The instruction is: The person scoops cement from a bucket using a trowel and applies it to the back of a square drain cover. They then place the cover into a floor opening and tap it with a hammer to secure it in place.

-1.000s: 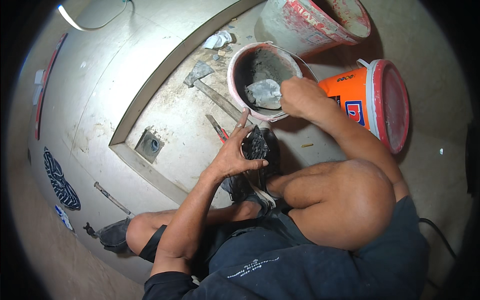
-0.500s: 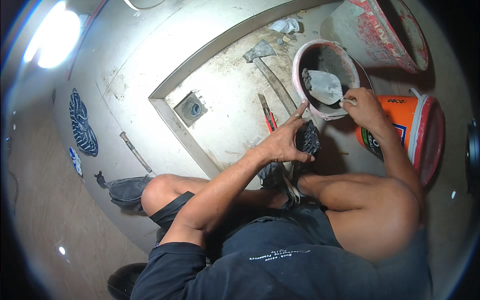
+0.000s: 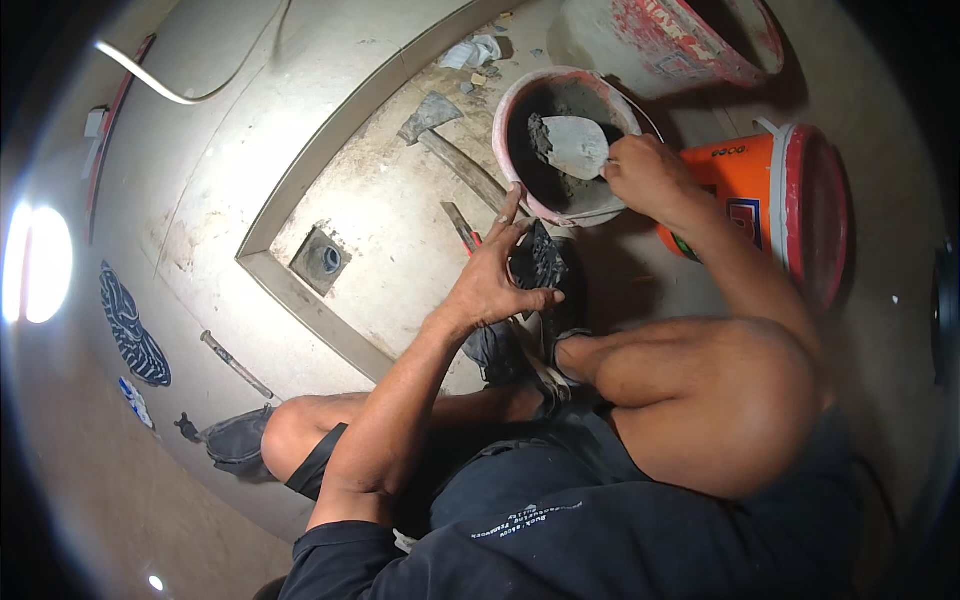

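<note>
My right hand [image 3: 648, 178] grips a trowel [image 3: 576, 147] by its handle. The flat grey blade lies inside a pale, red-stained bucket [image 3: 512, 105], over dark grey mortar [image 3: 560, 100], with a lump of mortar at its tip. My left hand [image 3: 495, 272] is spread, forefinger at the bucket's near rim and thumb apart. Between thumb and fingers shows a dark, rough surface [image 3: 545, 258] beside my shoe; whether it is a lump or part of the shoe I cannot tell. A red utility knife [image 3: 464, 228] and a hatchet [image 3: 450, 150] lie just beyond that hand.
An orange bucket [image 3: 735, 190] with a red lid lies on its side at right; a big stained bucket [image 3: 650, 45] stands behind. A square floor drain [image 3: 322, 260] sits inside a raised curb [image 3: 320, 150]. At left are a striped sandal [image 3: 130, 330], a rod [image 3: 236, 363] and a dark bag [image 3: 240, 443].
The whole view has shifted, so the buckets, tools and hands appear further left. The right hand keeps its grip on the trowel in the bucket, and the left hand stays spread beside the rim.
</note>
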`<control>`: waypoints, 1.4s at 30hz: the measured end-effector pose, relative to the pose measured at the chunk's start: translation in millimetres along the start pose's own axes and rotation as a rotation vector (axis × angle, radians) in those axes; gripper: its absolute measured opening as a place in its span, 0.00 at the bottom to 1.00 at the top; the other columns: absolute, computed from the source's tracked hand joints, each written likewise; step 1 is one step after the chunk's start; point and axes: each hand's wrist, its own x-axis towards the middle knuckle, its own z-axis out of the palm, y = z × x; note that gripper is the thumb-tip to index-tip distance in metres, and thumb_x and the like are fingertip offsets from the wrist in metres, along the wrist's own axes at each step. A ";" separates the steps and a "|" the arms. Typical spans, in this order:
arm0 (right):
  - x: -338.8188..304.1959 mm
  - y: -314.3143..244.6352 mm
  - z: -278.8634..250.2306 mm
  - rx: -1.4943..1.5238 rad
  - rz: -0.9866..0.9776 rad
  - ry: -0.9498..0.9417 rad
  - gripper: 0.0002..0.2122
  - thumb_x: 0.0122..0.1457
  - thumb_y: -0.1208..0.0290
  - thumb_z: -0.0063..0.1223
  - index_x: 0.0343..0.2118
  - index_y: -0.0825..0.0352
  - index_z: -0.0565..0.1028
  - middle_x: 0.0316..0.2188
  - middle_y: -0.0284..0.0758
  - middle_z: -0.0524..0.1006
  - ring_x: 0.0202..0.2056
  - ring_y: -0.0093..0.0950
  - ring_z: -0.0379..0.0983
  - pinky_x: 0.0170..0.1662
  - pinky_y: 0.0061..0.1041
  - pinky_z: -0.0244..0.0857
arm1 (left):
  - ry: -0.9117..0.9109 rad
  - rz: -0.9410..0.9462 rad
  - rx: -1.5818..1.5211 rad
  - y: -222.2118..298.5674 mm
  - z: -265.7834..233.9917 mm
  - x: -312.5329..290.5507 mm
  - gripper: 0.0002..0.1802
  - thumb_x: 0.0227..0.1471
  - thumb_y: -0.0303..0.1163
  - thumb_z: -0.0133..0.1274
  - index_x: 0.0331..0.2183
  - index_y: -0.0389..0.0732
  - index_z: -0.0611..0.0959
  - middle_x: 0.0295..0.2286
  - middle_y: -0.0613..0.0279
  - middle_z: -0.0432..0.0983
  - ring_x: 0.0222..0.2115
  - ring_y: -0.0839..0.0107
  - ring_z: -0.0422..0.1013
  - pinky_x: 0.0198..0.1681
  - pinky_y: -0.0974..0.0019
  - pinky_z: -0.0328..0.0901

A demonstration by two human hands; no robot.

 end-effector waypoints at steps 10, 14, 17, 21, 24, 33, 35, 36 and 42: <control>-21.6 -19.3 -5.7 0.050 0.013 -0.074 0.09 0.60 0.71 0.58 0.39 0.70 0.81 0.35 0.50 0.81 0.42 0.52 0.79 0.47 0.47 0.72 | -0.030 -0.010 -0.019 -3.6 -3.7 -3.5 0.63 0.32 0.46 0.77 0.61 0.18 0.68 0.73 0.42 0.36 0.74 0.50 0.41 0.73 0.52 0.47; -16.9 -15.1 18.7 -0.124 -0.083 -0.013 0.08 0.60 0.71 0.58 0.41 0.67 0.78 0.41 0.42 0.78 0.47 0.46 0.78 0.50 0.45 0.72 | -0.020 -0.029 0.008 -6.3 -7.5 -10.9 0.62 0.32 0.46 0.77 0.61 0.19 0.68 0.74 0.43 0.37 0.74 0.50 0.41 0.73 0.52 0.47; -17.8 -14.7 16.5 -0.257 -0.053 0.042 0.08 0.61 0.71 0.58 0.41 0.67 0.79 0.41 0.40 0.79 0.49 0.42 0.78 0.51 0.45 0.72 | -0.032 -0.003 -0.032 -2.6 -1.2 -1.3 0.61 0.32 0.44 0.78 0.61 0.20 0.69 0.74 0.43 0.37 0.74 0.50 0.42 0.73 0.51 0.47; -12.1 -17.4 18.4 -0.222 -0.014 0.013 0.09 0.61 0.71 0.58 0.42 0.68 0.80 0.43 0.42 0.79 0.48 0.45 0.78 0.52 0.45 0.72 | -0.001 -0.053 -0.105 3.8 -9.7 -8.9 0.61 0.32 0.42 0.79 0.62 0.22 0.69 0.73 0.44 0.42 0.72 0.50 0.48 0.71 0.51 0.52; -15.2 -15.5 8.6 -0.180 0.003 -0.005 0.09 0.61 0.70 0.58 0.42 0.68 0.80 0.44 0.44 0.80 0.48 0.46 0.78 0.52 0.45 0.72 | 0.081 -0.147 -0.304 3.9 -12.9 -14.4 0.59 0.35 0.40 0.79 0.63 0.26 0.69 0.68 0.46 0.53 0.64 0.54 0.61 0.65 0.54 0.61; -25.2 -8.8 -26.1 0.092 0.039 -0.162 0.12 0.57 0.67 0.63 0.39 0.69 0.85 0.35 0.50 0.84 0.42 0.48 0.82 0.50 0.43 0.73 | 0.268 -0.194 -0.906 -18.3 -31.1 -4.7 0.38 0.52 0.40 0.67 0.59 0.32 0.72 0.48 0.55 0.77 0.50 0.61 0.75 0.55 0.56 0.70; -15.6 -4.0 -20.7 0.141 0.044 -0.154 0.13 0.56 0.67 0.64 0.40 0.69 0.85 0.36 0.50 0.84 0.42 0.48 0.82 0.50 0.43 0.73 | 0.317 -0.157 -0.921 -18.8 -46.5 -15.3 0.39 0.55 0.45 0.63 0.60 0.34 0.71 0.49 0.52 0.78 0.52 0.57 0.76 0.59 0.48 0.70; -14.8 -4.0 -22.4 0.148 0.064 -0.154 0.13 0.56 0.66 0.64 0.41 0.68 0.85 0.36 0.51 0.84 0.42 0.48 0.82 0.50 0.43 0.73 | 0.334 -0.157 -0.968 -17.6 -48.1 -16.4 0.39 0.56 0.47 0.62 0.60 0.34 0.71 0.50 0.51 0.78 0.53 0.54 0.75 0.60 0.47 0.69; -12.4 -14.4 -7.1 -0.068 0.022 -0.239 0.11 0.56 0.70 0.60 0.39 0.68 0.85 0.36 0.50 0.84 0.42 0.49 0.82 0.50 0.46 0.73 | 0.253 -0.135 -1.293 -13.6 -53.8 -16.7 0.44 0.62 0.60 0.54 0.64 0.35 0.66 0.61 0.39 0.68 0.61 0.41 0.67 0.64 0.30 0.62</control>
